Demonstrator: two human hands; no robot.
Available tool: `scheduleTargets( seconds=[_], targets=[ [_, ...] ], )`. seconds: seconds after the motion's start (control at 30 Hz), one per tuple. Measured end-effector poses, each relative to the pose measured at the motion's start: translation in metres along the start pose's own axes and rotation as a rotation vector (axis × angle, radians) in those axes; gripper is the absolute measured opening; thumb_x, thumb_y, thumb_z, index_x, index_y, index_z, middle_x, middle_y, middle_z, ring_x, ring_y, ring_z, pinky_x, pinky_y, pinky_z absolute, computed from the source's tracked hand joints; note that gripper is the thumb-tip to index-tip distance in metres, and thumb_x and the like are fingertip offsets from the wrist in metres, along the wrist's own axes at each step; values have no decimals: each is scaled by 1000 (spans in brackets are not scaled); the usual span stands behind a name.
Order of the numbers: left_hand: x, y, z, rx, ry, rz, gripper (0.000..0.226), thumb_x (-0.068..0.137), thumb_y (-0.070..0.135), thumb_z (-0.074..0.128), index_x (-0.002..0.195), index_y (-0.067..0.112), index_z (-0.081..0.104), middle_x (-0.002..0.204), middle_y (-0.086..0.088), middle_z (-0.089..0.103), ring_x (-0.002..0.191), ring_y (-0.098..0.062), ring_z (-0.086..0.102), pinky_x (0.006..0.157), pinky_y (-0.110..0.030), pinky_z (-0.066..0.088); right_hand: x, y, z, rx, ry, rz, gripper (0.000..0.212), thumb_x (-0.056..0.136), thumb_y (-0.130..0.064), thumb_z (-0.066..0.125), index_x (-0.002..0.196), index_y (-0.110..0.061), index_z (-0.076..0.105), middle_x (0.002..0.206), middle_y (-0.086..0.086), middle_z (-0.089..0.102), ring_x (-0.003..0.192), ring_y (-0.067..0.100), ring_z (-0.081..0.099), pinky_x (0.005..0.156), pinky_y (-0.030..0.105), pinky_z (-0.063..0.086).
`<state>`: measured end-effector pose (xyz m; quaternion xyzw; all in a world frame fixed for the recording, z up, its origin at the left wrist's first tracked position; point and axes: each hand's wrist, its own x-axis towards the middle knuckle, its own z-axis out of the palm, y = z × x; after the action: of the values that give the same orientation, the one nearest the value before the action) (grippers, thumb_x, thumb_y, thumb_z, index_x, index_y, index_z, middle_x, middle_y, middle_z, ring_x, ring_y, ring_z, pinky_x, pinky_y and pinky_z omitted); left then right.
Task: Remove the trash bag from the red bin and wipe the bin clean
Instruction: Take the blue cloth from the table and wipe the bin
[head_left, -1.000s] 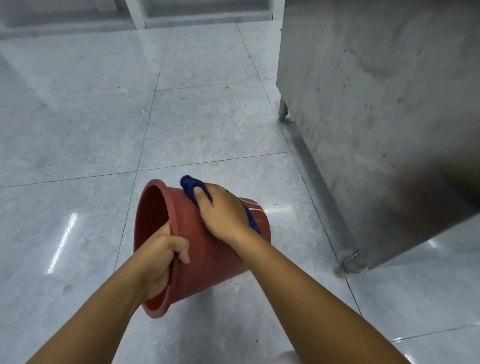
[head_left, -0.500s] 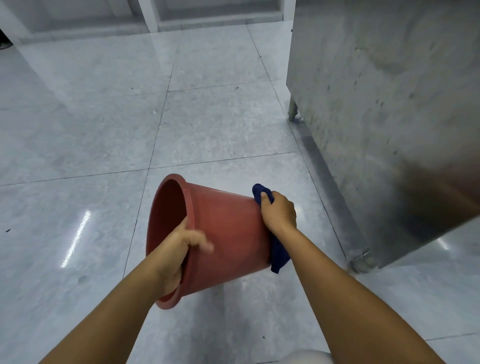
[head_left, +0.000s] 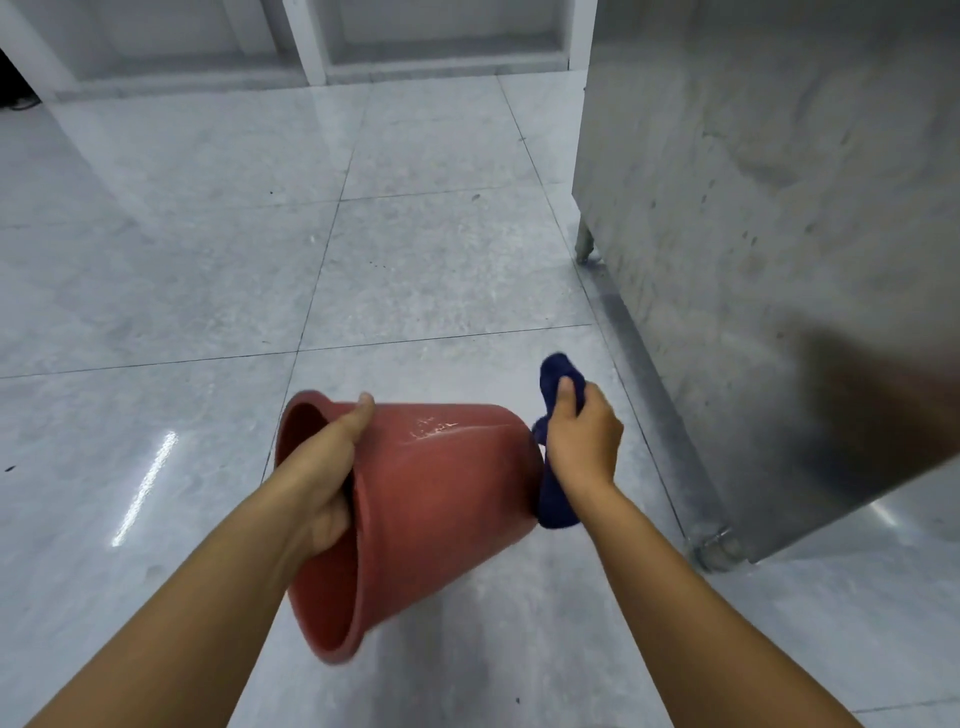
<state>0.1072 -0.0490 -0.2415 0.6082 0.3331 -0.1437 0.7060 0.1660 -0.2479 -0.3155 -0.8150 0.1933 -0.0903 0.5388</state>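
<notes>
The red bin (head_left: 441, 493) is held on its side above the floor, its mouth facing left and its base to the right. No bag shows in it. My left hand (head_left: 322, 478) grips the rim, thumb over the outside and fingers inside. My right hand (head_left: 582, 441) holds a dark blue cloth (head_left: 557, 379) against the bin's base; part of the cloth hangs down below my wrist. A wet streak shines on the upper wall of the bin.
A stainless steel cabinet (head_left: 779, 234) on short legs stands close on the right, its near foot (head_left: 714, 545) just beyond my right arm. Grey glossy floor tiles (head_left: 208, 260) spread to the left and ahead. White shelving (head_left: 311, 47) lines the far wall.
My right hand slid the cloth from the bin's side wall to its base. My left hand shifted its grip on the rim and the bin turned more level.
</notes>
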Motion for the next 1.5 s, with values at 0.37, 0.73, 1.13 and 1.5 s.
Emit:
scheduleTargets(
  seconds=[0.37, 0.73, 1.13, 1.5],
  targets=[
    [-24, -16, 36, -328, -123, 243, 46, 100, 39, 23, 133, 17, 47, 135, -6, 52, 127, -18, 46, 119, -38, 18, -94, -71, 71, -3, -586, -353, 52, 99, -44, 20, 137, -19, 45, 148, -1, 45, 144, 14, 24, 121, 43, 3],
    [-8, -31, 2, -202, -8, 51, 47, 93, 58, 32, 110, 23, 59, 102, -3, 72, 92, -17, 68, 65, -33, 50, -49, -22, 69, -239, -396, -310, 45, 97, -44, 34, 133, -23, 51, 148, -4, 44, 142, 16, 29, 118, 51, 12],
    [-12, -47, -6, -248, -76, 84, 40, 70, 1, 38, 42, 15, 62, 48, -1, 56, 41, -12, 55, 43, -27, 53, -2, 38, 35, 72, -92, 118, 32, 100, -39, 36, 96, -15, 57, 87, -2, 62, 87, 21, 59, 69, 23, 40],
    [-17, -49, 3, -101, -113, 133, 39, 68, -8, 40, 83, 16, 68, 73, -14, 61, 64, -24, 59, 59, -32, 48, -85, -87, 36, 192, -353, -267, 33, 93, -45, 48, 74, -19, 57, 64, -9, 60, 61, -2, 56, 60, 19, 45]
  ],
)
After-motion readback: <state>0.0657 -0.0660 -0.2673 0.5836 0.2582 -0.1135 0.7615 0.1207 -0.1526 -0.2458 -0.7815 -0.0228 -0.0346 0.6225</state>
